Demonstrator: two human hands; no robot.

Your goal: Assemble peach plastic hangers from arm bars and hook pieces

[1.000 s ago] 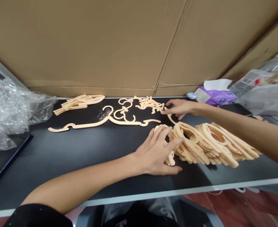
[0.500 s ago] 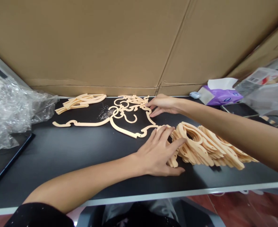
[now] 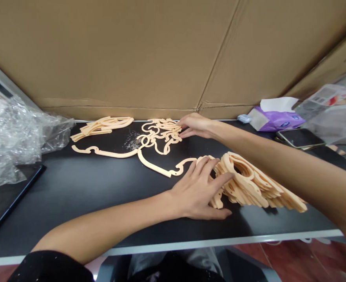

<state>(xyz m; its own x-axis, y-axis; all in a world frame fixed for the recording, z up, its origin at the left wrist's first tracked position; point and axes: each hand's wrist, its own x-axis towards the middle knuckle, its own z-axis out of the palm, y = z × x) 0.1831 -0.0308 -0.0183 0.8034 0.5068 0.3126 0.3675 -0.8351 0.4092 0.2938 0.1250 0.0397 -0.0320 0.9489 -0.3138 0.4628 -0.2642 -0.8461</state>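
Cream plastic clothes-hanger pieces lie on a black tabletop (image 3: 81, 188). My left hand (image 3: 198, 188), fingers spread and bent, rests over the left end of a thick stack of curved hanger pieces (image 3: 246, 180). Part of the stack is hidden under my palm. Farther back, my right hand (image 3: 194, 126) has its fingers bent together at the right edge of a tangled pile of hook-shaped hanger pieces (image 3: 158, 133), closed on one of them. In front of the pile, a hanger (image 3: 153, 166) with two long arms lies flat, its right end near my left fingers.
Several straight hanger pieces (image 3: 102, 127) lie at the back left. Clear plastic wrap (image 3: 22, 137) and a dark flat panel (image 3: 17, 196) are at the left. A purple tissue pack (image 3: 275, 117) and a phone (image 3: 300, 138) sit at the right. Cardboard (image 3: 125, 55) stands behind.
My right hand has moved left, and the hanger piece by its fingers now lies against the tangled pile. My left hand has stayed on the stack.
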